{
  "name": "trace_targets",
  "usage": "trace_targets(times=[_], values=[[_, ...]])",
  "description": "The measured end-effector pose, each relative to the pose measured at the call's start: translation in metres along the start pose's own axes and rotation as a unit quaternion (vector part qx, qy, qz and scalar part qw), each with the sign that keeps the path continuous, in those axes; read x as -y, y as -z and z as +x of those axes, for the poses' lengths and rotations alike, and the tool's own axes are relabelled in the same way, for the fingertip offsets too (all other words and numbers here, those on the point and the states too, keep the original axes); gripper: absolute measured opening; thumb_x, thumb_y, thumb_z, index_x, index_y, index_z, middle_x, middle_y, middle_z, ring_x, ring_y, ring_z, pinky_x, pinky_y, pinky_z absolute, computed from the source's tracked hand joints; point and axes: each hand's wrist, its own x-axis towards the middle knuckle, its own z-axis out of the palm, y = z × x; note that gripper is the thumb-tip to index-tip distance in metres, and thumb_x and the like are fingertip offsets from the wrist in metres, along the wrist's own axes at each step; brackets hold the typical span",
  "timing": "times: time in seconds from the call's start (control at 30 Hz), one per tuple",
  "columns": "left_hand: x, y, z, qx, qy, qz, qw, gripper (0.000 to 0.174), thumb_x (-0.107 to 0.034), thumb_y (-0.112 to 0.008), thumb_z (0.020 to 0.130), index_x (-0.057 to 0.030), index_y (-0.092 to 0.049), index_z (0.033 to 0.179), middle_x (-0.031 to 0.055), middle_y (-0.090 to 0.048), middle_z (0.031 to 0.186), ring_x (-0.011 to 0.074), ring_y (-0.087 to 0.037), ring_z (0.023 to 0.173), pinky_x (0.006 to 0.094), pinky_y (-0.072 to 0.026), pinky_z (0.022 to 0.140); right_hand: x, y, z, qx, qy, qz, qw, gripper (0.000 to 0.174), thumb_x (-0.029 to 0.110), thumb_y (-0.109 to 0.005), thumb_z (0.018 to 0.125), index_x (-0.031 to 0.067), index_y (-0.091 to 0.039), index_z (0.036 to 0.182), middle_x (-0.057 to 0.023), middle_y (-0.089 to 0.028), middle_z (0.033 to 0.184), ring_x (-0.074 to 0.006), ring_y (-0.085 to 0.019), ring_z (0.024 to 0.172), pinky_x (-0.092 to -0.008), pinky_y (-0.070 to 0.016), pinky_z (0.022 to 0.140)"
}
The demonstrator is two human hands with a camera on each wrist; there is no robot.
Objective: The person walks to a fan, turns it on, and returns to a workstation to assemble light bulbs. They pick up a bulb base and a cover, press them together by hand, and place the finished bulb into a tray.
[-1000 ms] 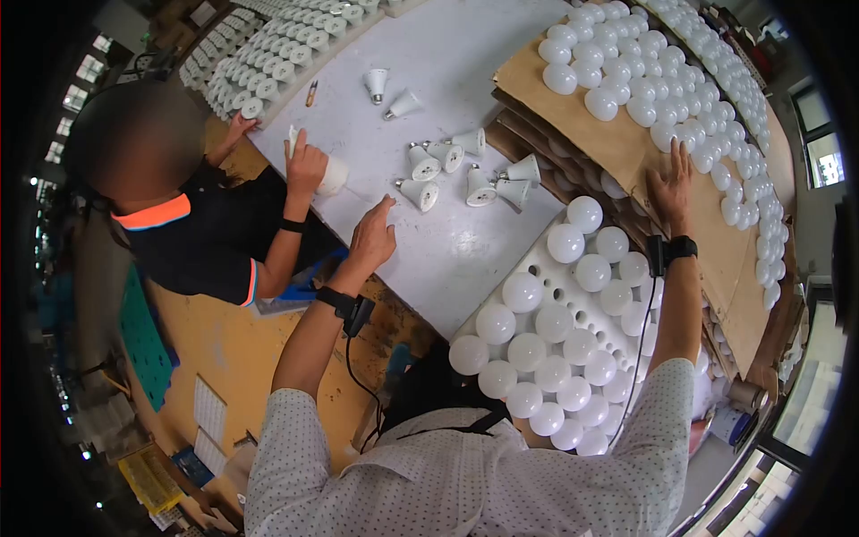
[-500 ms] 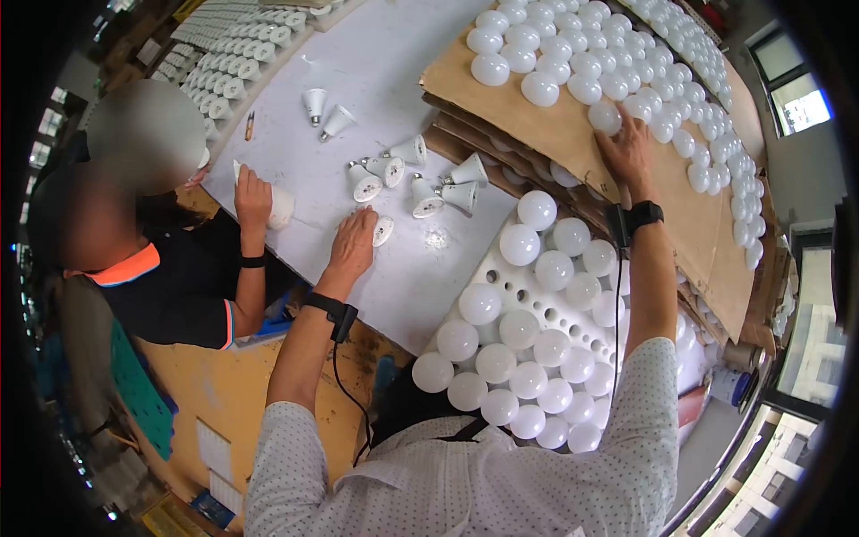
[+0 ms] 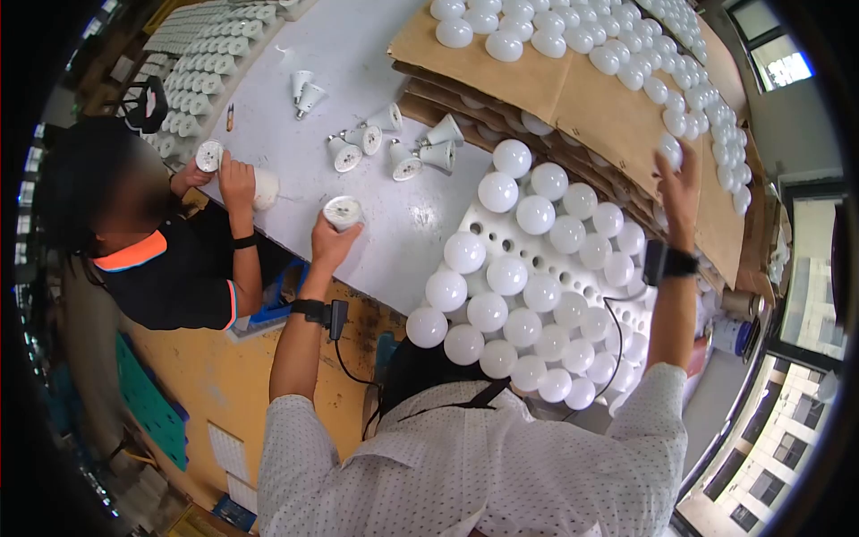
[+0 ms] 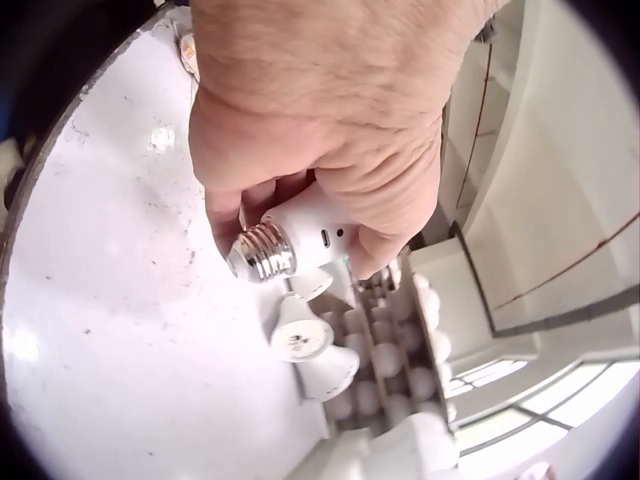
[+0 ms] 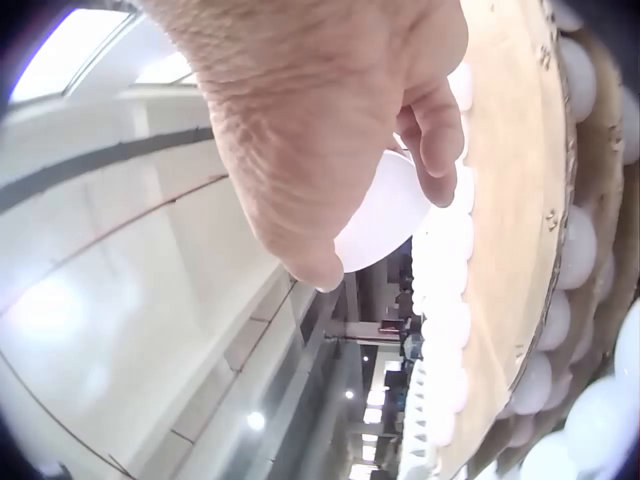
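Note:
My left hand (image 3: 329, 246) grips a white LED bulb base (image 3: 343, 211), its round circuit-board end facing up in the head view. The left wrist view shows the base's metal screw cap (image 4: 263, 252) poking out past the fingers. Over the cardboard at the right, my right hand (image 3: 680, 197) holds a round white bulb cover (image 3: 668, 149) between thumb and fingers. From the right wrist, this cover (image 5: 385, 215) appears partly hidden by the palm. Several loose bulb bases (image 3: 404, 161) lie on the white table (image 3: 376, 255) beyond my left hand.
A white foam tray (image 3: 490, 217) with rows of covers stands close before my body. Stacked cardboard sheets (image 3: 617, 121) bearing more covers rise at the right. Across the left corner, another person (image 3: 174, 277) holds a bulb base (image 3: 209, 156). Racked bases (image 3: 192, 80) fill the far left.
My left hand has picked up a bulb base from the table and raised it. My right hand has taken a cover and come back rightward. The other person now holds a base up.

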Motion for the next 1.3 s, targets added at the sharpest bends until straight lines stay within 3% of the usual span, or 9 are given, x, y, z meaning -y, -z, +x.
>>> trace_targets(times=[0.07,0.2,0.3,0.4,0.5,0.57,0.67,1.1,1.3], values=[[0.004,0.011,-0.01,0.035,0.031,-0.263,0.964,0.046,-0.006,-0.062,0.076,0.0008,-0.045,0.119,0.0143,-0.06,0.104,0.0213,-0.061,0.087,0.0293,-0.0488,0.074,-0.014,0.047,-0.029,0.011,-0.066,0.102,0.993,0.042,0.02,-0.057,0.083,0.0029,-0.042,0.118,-0.0055,-0.053,0.09,-0.0078,-0.052,0.059,-0.0191,-0.0416,0.049],[-0.052,0.039,-0.05,0.073,0.025,-0.456,0.886,0.038,-0.007,-0.052,0.081,0.0041,-0.045,0.117,0.0222,-0.057,0.106,0.0215,-0.06,0.079,0.0284,-0.0478,0.066,0.022,0.107,-0.101,0.01,-0.041,0.237,0.971,0.051,0.024,-0.059,0.082,0.0056,-0.037,0.124,-0.0099,-0.053,0.107,-0.0115,-0.054,0.077,-0.0208,-0.0439,0.059],[-0.079,0.053,-0.082,0.191,-0.064,-0.439,0.876,0.04,-0.007,-0.053,0.079,0.0063,-0.044,0.116,0.0232,-0.057,0.105,0.0193,-0.059,0.076,0.0273,-0.0472,0.064,0.04,0.136,-0.154,0.0,0.0,0.224,0.975,0.061,0.017,-0.067,0.073,0.007,-0.035,0.124,-0.0137,-0.05,0.115,-0.0163,-0.055,0.086,-0.0253,-0.0471,0.066],[-0.123,0.047,-0.126,0.302,-0.071,-0.345,0.886,0.042,-0.01,-0.063,0.073,0.0056,-0.05,0.11,0.0182,-0.059,0.103,0.0153,-0.058,0.08,0.027,-0.0467,0.069,0.06,0.148,-0.212,-0.009,0.054,0.089,0.994,0.075,0.018,-0.075,0.06,0.0077,-0.034,0.122,-0.0168,-0.049,0.117,-0.0248,-0.051,0.103,-0.0351,-0.0422,0.087],[-0.172,0.01,-0.179,0.415,-0.108,-0.203,0.88,0.047,-0.014,-0.074,0.064,0.0007,-0.056,0.105,0.0094,-0.061,0.101,0.0132,-0.057,0.091,0.0283,-0.0446,0.081,0.075,0.133,-0.264,0.131,-0.033,0.203,0.97,0.092,0.029,-0.081,0.055,0.0008,-0.03,0.126,-0.0156,-0.051,0.113,-0.0248,-0.05,0.104,-0.0355,-0.0394,0.09],[-0.2,-0.023,-0.205,0.465,-0.207,-0.174,0.843,0.049,-0.018,-0.075,0.064,-0.0011,-0.056,0.106,0.0084,-0.062,0.099,0.0145,-0.057,0.092,0.0297,-0.0438,0.083,0.063,0.123,-0.283,0.222,0.05,0.147,0.963,0.086,0.026,-0.081,0.055,0.002,-0.036,0.125,-0.0128,-0.052,0.113,-0.0223,-0.05,0.104,-0.0346,-0.038,0.091],[-0.221,-0.057,-0.231,0.558,-0.18,-0.131,0.8,0.058,-0.021,-0.077,0.061,0.0004,-0.054,0.109,0.0081,-0.062,0.097,0.014,-0.056,0.091,0.028,-0.0425,0.083,0.056,0.11,-0.312,0.216,-0.05,0.28,0.934,0.08,0.022,-0.08,0.057,0.0043,-0.038,0.122,-0.0124,-0.05,0.116,-0.0209,-0.049,0.106,-0.0337,-0.0378,0.091],[-0.235,-0.094,-0.278,0.592,-0.229,-0.058,0.771,0.055,-0.029,-0.079,0.059,0.0016,-0.058,0.1,0.0098,-0.062,0.086,0.0145,-0.058,0.08,0.0272,-0.0447,0.073,0.042,0.125,-0.348,0.268,0.032,0.296,0.916,0.076,0.017,-0.081,0.058,0.005,-0.04,0.122,-0.0099,-0.051,0.115,-0.0207,-0.048,0.108,-0.0344,-0.0363,0.093],[-0.238,-0.095,-0.286,0.588,-0.218,0.001,0.779,0.052,-0.028,-0.079,0.058,0.0016,-0.059,0.096,0.0088,-0.061,0.082,0.0134,-0.057,0.077,0.0271,-0.0446,0.07,0.053,0.135,-0.345,0.316,0.095,0.145,0.933,0.076,0.018,-0.079,0.059,0.0055,-0.04,0.122,-0.0118,-0.051,0.115,-0.0239,-0.05,0.106,-0.0344,-0.04,0.089]])
